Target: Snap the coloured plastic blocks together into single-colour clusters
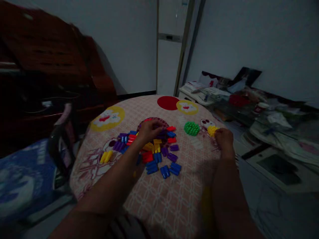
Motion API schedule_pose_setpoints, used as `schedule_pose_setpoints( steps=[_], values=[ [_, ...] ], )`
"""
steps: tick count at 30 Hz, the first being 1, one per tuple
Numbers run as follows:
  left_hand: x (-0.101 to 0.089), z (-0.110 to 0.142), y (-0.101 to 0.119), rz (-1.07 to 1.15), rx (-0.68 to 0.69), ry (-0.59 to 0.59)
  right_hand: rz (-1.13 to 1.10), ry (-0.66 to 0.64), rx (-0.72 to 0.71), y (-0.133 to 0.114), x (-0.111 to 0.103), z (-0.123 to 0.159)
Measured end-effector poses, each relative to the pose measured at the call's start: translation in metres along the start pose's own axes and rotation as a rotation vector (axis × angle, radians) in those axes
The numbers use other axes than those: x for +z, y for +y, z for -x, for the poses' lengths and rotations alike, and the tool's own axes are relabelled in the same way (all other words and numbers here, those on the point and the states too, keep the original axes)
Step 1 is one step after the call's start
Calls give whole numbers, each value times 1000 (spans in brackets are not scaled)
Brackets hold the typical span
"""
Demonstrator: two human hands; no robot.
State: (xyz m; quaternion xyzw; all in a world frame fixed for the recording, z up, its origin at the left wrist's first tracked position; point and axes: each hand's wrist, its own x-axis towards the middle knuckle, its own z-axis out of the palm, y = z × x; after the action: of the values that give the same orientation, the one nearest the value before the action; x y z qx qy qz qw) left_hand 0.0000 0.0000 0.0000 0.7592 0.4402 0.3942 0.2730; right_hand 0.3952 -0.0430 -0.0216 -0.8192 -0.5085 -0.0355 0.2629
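Observation:
My left hand (149,130) reaches over a round purple-red basket (141,123) at the middle of the table. Its fingers are bent down among the plastic building blocks there; what they grip is hidden. Purple blocks (163,133) lie just under the fingertips. At the table's right edge, my right hand (224,138) is closed with its fingertips on a yellow knobbly cluster of pieces (212,130). A similar green knobbly cluster (191,128) rests on the cloth to its left. Loose red blocks (147,157), blue blocks (164,172) and yellow blocks (106,157) lie around the basket.
A patterned pink cloth (174,202) covers the round table. To the left are a chair (62,139) and a dark wooden bench (50,59). A cluttered glass side table (224,103) stands at the right, near the wall. The room is dim.

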Motion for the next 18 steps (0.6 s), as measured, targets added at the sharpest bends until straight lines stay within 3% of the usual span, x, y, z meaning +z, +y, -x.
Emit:
schedule_pose_setpoints(
  steps=[7,14,18],
  values=[
    [-3,1,-1,-259,-62,-12,-143,179,19,-4,-1,-3],
    [-5,8,8,-716,-101,-343,-388,218,-151,-41,10,2],
    [-1,15,12,-791,-77,-415,-478,156,-188,-58,20,8]
  ],
)
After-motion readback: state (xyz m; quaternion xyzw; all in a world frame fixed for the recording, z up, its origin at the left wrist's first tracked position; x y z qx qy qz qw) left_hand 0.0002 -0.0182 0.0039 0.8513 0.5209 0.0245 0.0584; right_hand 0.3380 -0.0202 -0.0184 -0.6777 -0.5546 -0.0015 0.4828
